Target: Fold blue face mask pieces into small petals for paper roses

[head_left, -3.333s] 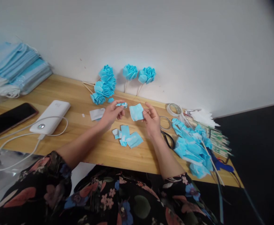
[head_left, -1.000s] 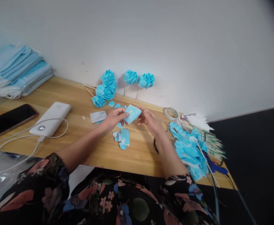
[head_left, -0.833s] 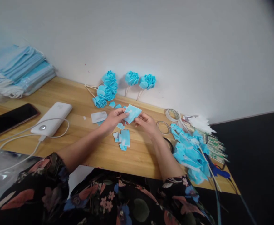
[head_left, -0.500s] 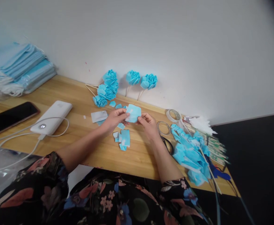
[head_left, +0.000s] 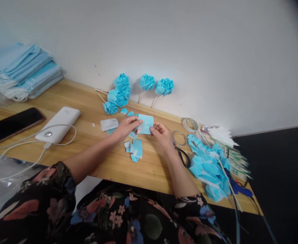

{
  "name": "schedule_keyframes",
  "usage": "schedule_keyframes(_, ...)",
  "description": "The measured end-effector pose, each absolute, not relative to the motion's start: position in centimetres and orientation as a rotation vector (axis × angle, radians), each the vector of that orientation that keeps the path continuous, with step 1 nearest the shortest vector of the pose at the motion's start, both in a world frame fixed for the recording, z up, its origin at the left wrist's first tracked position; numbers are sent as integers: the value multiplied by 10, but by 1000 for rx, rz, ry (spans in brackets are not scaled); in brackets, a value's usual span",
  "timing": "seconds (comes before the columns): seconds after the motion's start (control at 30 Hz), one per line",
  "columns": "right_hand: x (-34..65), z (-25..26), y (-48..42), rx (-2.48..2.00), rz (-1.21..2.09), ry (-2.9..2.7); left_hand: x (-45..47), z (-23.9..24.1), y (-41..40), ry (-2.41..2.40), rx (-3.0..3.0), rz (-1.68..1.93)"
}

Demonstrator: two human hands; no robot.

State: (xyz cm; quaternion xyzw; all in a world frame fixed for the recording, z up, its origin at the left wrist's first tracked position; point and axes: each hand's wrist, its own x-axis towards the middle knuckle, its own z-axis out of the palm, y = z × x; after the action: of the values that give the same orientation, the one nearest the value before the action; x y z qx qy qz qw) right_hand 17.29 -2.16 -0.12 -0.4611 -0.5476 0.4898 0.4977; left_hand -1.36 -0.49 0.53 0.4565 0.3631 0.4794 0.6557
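Both hands pinch one small light-blue fabric piece (head_left: 146, 123) just above the wooden table (head_left: 88, 101). My left hand (head_left: 126, 126) grips its left edge with thumb and fingers closed. My right hand (head_left: 161, 133) grips its right edge the same way. Below the hands lies a small pile of cut blue pieces (head_left: 135, 150). A white paper slip (head_left: 109, 124) sits left of my left hand. Several finished blue fabric roses (head_left: 118, 95) on sticks lie and lean by the wall behind.
Black scissors (head_left: 182, 156) and tape rolls (head_left: 190, 124) lie right of my right hand, beside a heap of blue scraps (head_left: 208, 166) and sticks. A white power bank (head_left: 58, 124) with cable, a dark phone (head_left: 11, 122) and a stack of face masks (head_left: 21, 73) are at left.
Earlier my right hand alone held the blue piece while the left held a small scrap. Now both hands pinch the piece, which has turned flatter and dropped slightly.
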Motion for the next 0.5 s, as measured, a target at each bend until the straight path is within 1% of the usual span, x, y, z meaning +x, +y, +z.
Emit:
schedule_keyframes(0.4, 176, -8, -20, -1118, 1174, -1362, -15, 2, -5, 880, 995, 1115)
schedule_keyframes(0.47, 177, -9, -21, -1142, 1058, -1397, -14, 1, -4, 863, 927, 1120)
schedule_keyframes(0.5, 177, -8, -22, -1152, 947, -1441, -13, 1, -4, 846, 884, 1124)
